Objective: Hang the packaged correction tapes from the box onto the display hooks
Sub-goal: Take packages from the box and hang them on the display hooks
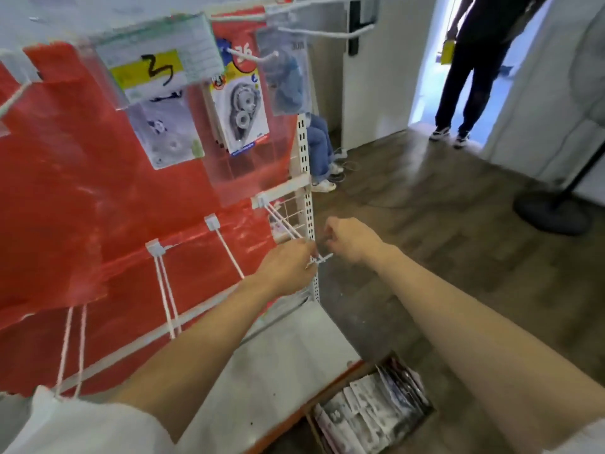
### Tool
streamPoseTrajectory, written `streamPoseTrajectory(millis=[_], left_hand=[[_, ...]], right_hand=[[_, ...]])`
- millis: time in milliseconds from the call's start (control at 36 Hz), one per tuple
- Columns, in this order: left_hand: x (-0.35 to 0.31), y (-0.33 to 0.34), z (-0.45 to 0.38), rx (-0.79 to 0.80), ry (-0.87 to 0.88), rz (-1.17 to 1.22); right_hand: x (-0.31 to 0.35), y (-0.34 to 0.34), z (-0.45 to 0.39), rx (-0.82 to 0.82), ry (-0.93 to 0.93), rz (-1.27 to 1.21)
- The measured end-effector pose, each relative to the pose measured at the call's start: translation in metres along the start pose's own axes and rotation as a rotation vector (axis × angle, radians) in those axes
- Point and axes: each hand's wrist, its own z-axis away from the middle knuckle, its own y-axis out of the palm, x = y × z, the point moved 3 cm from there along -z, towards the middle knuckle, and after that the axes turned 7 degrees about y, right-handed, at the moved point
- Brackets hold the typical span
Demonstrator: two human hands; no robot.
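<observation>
Both my hands meet at the front end of a white double-wire display hook (281, 221) on the lower right of the red panel. My left hand (288, 265) is closed around the hook's tip (319, 259). My right hand (350, 239) pinches the same spot from the right, fingers closed; whether it grips the wire I cannot tell. No package shows in either hand. A packaged correction tape (240, 113) hangs on an upper hook, with another package (163, 129) to its left. The box (370, 411) of packaged tapes sits on the floor at the lower right.
More bare white hooks (167, 293) stick out of the red panel lower left. A white perforated upright (309, 204) edges the rack. A yellow price tag (150, 72) hangs in front at the top. A person stands in the doorway (465, 80); a fan base (553, 214) stands right.
</observation>
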Motion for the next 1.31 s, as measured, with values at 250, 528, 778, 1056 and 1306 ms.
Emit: streamPoseTrajectory(millis=[250,528,778,1056,1306], left_hand=[[-0.030,0.093,-0.001,0.144,0.145,-0.021],[-0.044,0.208,0.009,0.402,0.231,0.044],[-0.032,0.371,0.028,0.487,0.216,0.084],[-0.002,0.547,0.011,0.528,0.193,0.145],[0.013,0.665,-0.008,0.448,0.169,0.161]], right_hand=[[-0.080,0.082,0.053,0.030,0.316,-0.092],[-0.153,0.182,0.090,0.175,0.496,-0.194],[-0.230,0.337,0.090,0.228,0.614,-0.253],[-0.309,0.483,0.055,0.214,0.706,-0.298],[-0.352,0.561,0.006,-0.035,0.624,-0.320]])
